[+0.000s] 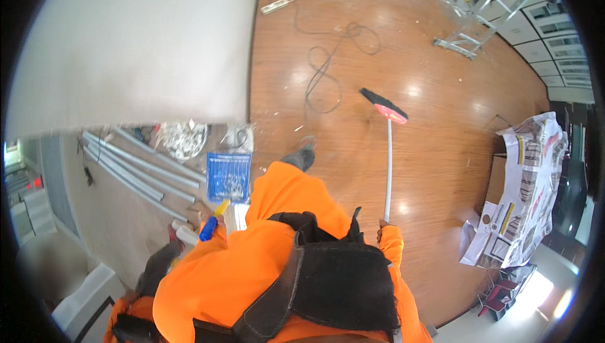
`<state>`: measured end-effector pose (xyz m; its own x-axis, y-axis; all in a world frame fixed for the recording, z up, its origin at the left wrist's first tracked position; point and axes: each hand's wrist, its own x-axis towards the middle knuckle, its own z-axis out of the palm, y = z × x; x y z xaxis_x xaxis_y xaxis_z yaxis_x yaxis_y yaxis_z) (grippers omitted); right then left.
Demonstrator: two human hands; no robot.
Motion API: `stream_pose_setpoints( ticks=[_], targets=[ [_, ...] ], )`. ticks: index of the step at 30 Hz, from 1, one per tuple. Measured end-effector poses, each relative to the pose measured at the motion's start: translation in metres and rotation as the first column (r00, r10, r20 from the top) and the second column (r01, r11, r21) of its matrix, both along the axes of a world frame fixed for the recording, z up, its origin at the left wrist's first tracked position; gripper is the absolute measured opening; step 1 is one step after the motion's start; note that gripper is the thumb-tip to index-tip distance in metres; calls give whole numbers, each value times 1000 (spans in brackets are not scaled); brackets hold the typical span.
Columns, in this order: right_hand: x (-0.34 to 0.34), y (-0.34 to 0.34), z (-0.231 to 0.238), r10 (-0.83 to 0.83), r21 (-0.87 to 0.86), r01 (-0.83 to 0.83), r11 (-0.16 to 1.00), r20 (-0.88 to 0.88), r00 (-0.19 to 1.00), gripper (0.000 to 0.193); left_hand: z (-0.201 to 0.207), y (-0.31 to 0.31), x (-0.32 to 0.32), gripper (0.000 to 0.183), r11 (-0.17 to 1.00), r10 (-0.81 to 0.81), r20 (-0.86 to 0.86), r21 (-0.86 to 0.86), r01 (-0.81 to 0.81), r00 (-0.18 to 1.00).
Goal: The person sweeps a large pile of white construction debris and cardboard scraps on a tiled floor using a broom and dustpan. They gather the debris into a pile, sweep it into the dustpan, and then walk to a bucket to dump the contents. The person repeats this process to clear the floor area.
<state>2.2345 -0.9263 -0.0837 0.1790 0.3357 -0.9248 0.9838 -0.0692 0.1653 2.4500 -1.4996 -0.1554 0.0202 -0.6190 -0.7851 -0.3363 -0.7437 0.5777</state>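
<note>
My right hand [382, 231] is closed round the pale pole of a push broom [388, 166]. The broom's red head with black bristles points away from me above the wood floor. On the left, my left hand [218, 231] grips the blue and yellow handle of a dustpan [229, 157]. Its blue pan is tilted up beside the wall corner, with white bits of debris inside. My orange sleeves run down to both hands, and one dark shoe [302, 157] shows ahead of me.
Grey pipes [142, 169] and a round heap of white scraps [181, 140] lie left. A cable [322, 69] loops across the floor. A stepladder [469, 37] stands far right, near a person in orange. Sheet-covered furniture [526, 191] is right; another person [135, 308] is lower left.
</note>
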Motion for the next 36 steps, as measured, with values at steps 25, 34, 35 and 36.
stream_pose_setpoints(
  ticks=[25,34,35,36],
  targets=[
    [-514,307,-118,551,174,-532,828,-76,831,41,-157,314,-617,24,721,18,-217,679,137,976],
    [-783,355,-114,706,194,-691,696,-12,708,50,-203,423,-922,17,743,4,-259,648,171,966],
    [-811,363,-118,706,194,-693,695,3,708,50,-198,439,-968,15,785,-46,-247,590,188,968],
    [-837,373,-119,708,182,-699,692,20,706,50,-192,452,-1009,14,813,-70,-242,549,196,968]
  ],
)
